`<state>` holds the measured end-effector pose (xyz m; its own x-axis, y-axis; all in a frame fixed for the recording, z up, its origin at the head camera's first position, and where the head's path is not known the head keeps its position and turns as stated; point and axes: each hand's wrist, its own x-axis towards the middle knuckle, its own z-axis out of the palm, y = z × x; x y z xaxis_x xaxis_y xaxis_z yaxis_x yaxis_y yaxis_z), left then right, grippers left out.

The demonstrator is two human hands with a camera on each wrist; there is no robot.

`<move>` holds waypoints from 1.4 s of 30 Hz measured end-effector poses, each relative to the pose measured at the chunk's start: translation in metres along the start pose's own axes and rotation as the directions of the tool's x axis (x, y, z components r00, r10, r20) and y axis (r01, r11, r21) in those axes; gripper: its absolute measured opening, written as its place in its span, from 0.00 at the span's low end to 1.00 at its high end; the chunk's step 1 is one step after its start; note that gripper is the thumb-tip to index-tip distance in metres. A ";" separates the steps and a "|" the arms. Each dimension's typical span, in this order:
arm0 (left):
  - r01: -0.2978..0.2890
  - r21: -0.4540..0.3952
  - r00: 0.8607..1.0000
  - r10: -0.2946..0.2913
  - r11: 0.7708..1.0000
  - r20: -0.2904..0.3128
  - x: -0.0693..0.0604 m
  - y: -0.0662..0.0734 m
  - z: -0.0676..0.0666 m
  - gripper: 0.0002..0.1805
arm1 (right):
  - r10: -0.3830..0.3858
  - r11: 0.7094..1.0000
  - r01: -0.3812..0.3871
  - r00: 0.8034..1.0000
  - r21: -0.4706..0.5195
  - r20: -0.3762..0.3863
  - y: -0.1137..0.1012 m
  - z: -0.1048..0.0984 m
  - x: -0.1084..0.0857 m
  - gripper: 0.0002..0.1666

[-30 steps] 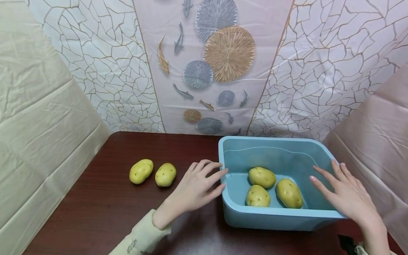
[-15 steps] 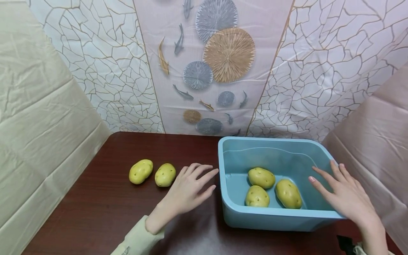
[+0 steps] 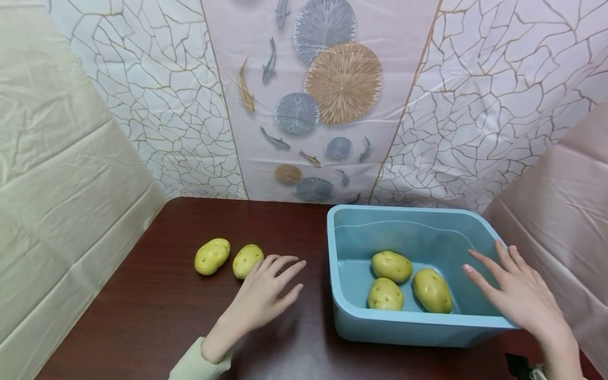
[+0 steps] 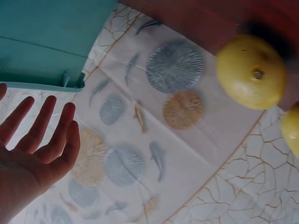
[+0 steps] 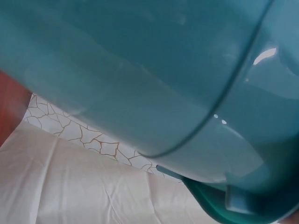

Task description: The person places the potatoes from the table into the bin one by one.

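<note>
Blue bin (image 3: pixel 404 330) stands at right with only 1 hand beside it, the left hand (image 3: pixel 263 295) having just moved off its left rim toward 2 loose potatoes (image 3: pixel 212 256), its fingers spread, softly bent and holding nothing. The right hand (image 3: pixel 520 293), fingers apart and gripping nothing visible, lies over the opposite rim; how firmly it touches is hard to tell, as bin wall fills most of the right wrist view. Inside, 3 potatoes (image 3: pixel 433 291) lie on the floor, a count the shift leaves unchanged
</note>
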<state>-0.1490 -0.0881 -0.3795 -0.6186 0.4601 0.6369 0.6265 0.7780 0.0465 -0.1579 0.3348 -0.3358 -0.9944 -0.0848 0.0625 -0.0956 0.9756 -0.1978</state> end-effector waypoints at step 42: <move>0.143 0.095 0.976 -0.157 0.985 0.153 -0.046 -0.051 0.010 0.22 | -0.015 1.000 0.015 1.000 0.011 -0.019 -0.001 0.000 0.000 0.39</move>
<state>-0.1577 -0.1448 -0.4191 -0.7743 0.3926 0.4963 0.4835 0.8730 0.0637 -0.1575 0.3339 -0.3354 -0.9919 -0.0957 0.0837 -0.1113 0.9718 -0.2079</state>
